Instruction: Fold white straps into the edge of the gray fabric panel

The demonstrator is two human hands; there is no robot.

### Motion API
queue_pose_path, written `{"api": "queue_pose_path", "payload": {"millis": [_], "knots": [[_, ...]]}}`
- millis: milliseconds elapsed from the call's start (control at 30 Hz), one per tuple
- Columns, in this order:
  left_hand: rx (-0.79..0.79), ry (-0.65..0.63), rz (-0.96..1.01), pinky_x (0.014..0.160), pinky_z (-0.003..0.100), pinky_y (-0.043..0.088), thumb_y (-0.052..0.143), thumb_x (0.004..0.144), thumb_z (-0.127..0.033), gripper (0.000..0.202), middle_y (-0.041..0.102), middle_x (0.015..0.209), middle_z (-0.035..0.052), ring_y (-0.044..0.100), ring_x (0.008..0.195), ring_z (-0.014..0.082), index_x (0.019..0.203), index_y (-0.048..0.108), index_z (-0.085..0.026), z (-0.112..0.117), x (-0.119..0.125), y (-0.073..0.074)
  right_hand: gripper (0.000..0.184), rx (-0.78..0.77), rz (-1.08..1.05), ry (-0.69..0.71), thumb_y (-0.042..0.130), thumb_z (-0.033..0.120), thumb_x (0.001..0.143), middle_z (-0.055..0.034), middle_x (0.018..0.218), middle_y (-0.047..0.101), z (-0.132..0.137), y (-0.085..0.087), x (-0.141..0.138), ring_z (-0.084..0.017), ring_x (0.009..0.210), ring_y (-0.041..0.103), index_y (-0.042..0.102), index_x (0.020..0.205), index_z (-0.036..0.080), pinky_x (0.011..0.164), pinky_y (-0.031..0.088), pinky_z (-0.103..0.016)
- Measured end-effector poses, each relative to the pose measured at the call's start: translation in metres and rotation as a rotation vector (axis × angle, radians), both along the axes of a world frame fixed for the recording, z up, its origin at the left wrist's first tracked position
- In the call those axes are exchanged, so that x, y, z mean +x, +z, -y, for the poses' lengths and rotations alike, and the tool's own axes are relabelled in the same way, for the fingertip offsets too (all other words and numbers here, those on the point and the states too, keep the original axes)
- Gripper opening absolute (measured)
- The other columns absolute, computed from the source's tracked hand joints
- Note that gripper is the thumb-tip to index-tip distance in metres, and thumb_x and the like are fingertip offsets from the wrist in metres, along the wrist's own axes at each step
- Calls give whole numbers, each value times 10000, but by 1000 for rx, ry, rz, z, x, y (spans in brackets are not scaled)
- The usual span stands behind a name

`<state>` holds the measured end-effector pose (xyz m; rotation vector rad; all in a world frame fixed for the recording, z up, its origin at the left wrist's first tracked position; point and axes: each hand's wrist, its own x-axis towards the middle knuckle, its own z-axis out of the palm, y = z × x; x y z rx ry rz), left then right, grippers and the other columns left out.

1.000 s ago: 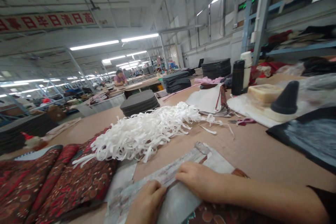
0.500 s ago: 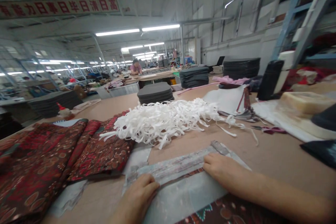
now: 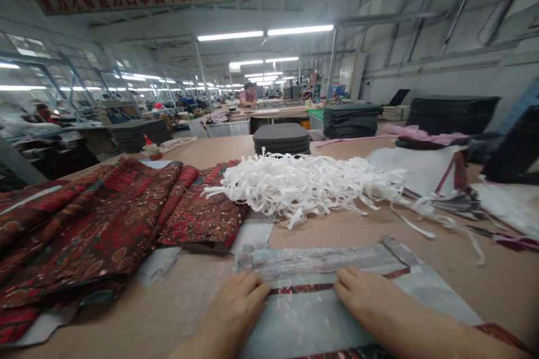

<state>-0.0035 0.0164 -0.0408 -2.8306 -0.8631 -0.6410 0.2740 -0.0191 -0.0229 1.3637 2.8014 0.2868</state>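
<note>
A grey-white fabric piece (image 3: pixel 320 261) with a folded, stiffened far edge lies on the table right in front of me. My left hand (image 3: pixel 236 311) rests flat on its left part, fingers stretched toward the fold. My right hand (image 3: pixel 370 300) lies flat on its right part, fingertips at the fold's red trim. Neither hand grips anything. A red patterned cloth edge (image 3: pixel 501 334) shows under the piece at the lower right.
A heap of white elastic strips (image 3: pixel 307 185) lies just beyond. Red patterned fabric pieces (image 3: pixel 96 224) are stacked at the left. Dark foam stacks (image 3: pixel 281 139) and white and pink cloth (image 3: pixel 421 165) sit farther back. Scissors (image 3: pixel 509 240) lie at the right. A person (image 3: pixel 248 95) works at a far table.
The view has swung left and levelled, so the right-hand bottles and cone left the picture. Both hands stay flat on the grey piece, now lying square to me.
</note>
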Motion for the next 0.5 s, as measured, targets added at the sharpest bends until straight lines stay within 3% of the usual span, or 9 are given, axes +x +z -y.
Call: {"api": "queue_pose_path", "payload": {"millis": [67, 167, 300, 500], "knots": [[-35, 34, 7, 661, 302, 436, 361, 908, -147, 225, 582, 825, 34, 520, 744, 184, 926, 580, -192, 1, 0, 1, 152, -30, 8, -15, 544, 3, 719, -75, 713, 615, -4, 7, -9, -185, 622, 550, 631, 731, 127, 493, 353, -275], [8, 2, -25, 639, 316, 417, 403, 908, -163, 184, 578, 790, 35, 509, 714, 192, 914, 586, -177, 5, 2, 3, 139, -128, -133, 67, 537, 38, 756, -68, 800, 617, -11, 15, -45, -186, 687, 554, 615, 809, 141, 550, 391, -277], [77, -71, -80, 691, 348, 405, 380, 913, -157, 202, 581, 799, 58, 506, 728, 201, 970, 573, -135, 11, -6, 6, 98, -206, -295, 193, 508, 115, 811, -69, 826, 606, -17, 13, -85, -190, 744, 539, 599, 829, 147, 630, 419, -295], [59, 10, 22, 672, 330, 368, 370, 918, -142, 214, 574, 769, 38, 490, 702, 184, 868, 578, -159, 15, -32, 3, 158, -225, -301, 197, 463, 99, 840, -75, 809, 598, -25, 7, -86, -187, 740, 524, 609, 800, 143, 649, 411, -304]]}}
